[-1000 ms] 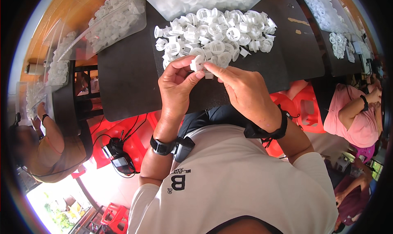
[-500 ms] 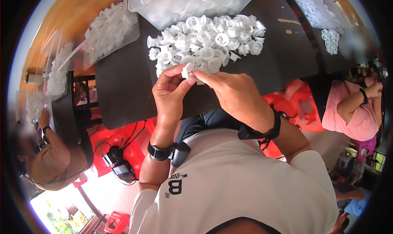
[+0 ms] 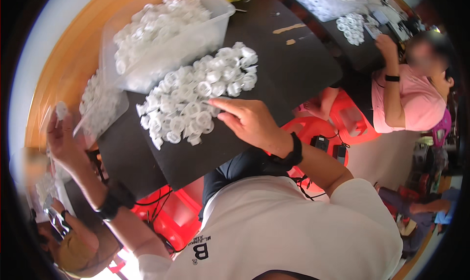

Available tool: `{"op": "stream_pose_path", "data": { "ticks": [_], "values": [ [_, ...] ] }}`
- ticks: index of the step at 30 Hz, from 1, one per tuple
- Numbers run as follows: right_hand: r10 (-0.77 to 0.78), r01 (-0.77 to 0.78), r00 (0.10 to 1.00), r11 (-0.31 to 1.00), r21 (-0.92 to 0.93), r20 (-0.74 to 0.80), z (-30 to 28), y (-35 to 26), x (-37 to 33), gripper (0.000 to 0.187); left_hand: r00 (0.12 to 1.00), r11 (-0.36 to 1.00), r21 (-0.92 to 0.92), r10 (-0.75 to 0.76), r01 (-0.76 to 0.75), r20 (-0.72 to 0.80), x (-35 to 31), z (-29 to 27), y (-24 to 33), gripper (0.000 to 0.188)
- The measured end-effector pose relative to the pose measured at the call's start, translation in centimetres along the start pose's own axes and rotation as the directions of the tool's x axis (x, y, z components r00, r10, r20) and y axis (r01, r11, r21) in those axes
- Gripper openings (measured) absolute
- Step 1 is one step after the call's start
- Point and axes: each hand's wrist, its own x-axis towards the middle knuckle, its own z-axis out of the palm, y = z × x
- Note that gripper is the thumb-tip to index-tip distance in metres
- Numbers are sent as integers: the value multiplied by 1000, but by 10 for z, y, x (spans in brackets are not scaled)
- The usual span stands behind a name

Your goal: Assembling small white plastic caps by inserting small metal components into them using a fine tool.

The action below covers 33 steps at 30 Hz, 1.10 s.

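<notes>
My left hand (image 3: pixel 66 140) is stretched out to the far left, its fingertips closed on a small round white plastic piece (image 3: pixel 61 109). Below that piece, near the hand, stands a clear bin of similar pieces. My right hand (image 3: pixel 254 123) reaches over the near right side of a heap of white plastic pieces (image 3: pixel 183 94) on the dark table. Its index finger is extended and touches or almost touches the heap, with the thumb apart. Nothing shows between those fingers.
Behind the heap stands a large clear bin (image 3: pixel 164 67) full of white pieces. A smaller clear bin (image 3: pixel 105 104) is at its left. A co-worker in pink (image 3: pixel 409 96) sits at the right table, another in brown (image 3: pixel 81 245) at lower left. Red stools (image 3: pixel 176 216) stand below the table edge.
My hands have parted. The left has swung far out to the left with a white piece; the right has come over the heap. The view has turned, showing more of the bins.
</notes>
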Motion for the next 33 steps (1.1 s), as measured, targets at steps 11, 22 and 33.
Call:
{"op": "stream_pose_path", "data": {
  "ticks": [11, 22, 33],
  "values": [
    [114, -121, 991, 987, 101, 72, 0, 16, -4, 30, 950, 881, 452, -9, -140, 311, 69, 4, -64, 43],
    [117, -124, 986, 990, 60, 117, -4, 14, -6, 46, 887, 919, 374, -66, -124, 457, -96, 30, 13, 32],
    [97, -100, 989, 995, 27, 113, 0, 15, -10, 42, 839, 880, 460, -338, 121, 426, -170, 72, 15, 44]
  ]
}}
